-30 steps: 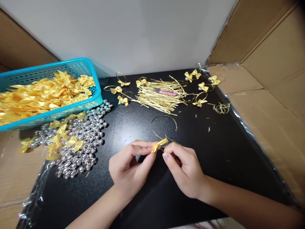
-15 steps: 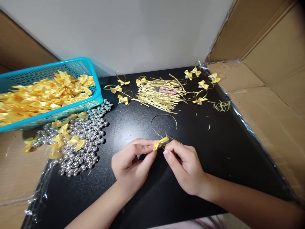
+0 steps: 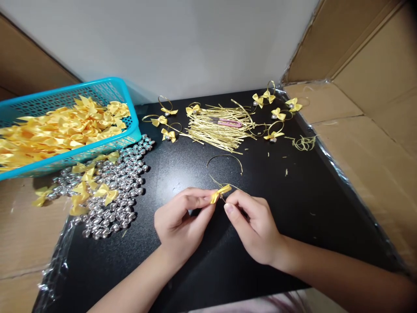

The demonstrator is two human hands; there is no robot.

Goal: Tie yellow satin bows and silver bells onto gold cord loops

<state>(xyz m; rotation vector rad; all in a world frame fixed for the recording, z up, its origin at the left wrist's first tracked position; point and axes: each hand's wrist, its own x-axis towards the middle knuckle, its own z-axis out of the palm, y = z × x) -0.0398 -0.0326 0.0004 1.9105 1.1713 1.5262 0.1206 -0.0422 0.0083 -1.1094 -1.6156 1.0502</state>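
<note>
My left hand [image 3: 184, 215] pinches a small yellow ribbon bow [image 3: 220, 194] between thumb and fingertips, just above the black tabletop. Close on its right, my right hand [image 3: 256, 226] is closed in a pinch on a thin gold cord [image 3: 223, 201] at the bow; its other fingers are curled. A fine strand stands up behind the bow. Beyond the hands, a single curved gold tie [image 3: 224, 156] lies on the table. Whether a bell hangs at the held bow is hidden by the fingers.
A blue basket [image 3: 130, 117] of yellow bows stands at left, beside a pile of silver bells [image 3: 110, 217] with several loose bows. Behind lie gold ties [image 3: 218, 134] with pink-handled snips [image 3: 230, 123] on top, several bow-and-bell loops [image 3: 273, 135] and a thread tangle [image 3: 304, 142].
The thin cord loop at the bow has been drawn smaller, and the bow is turned slightly. Both hands keep their pinch in nearly the same place.
</note>
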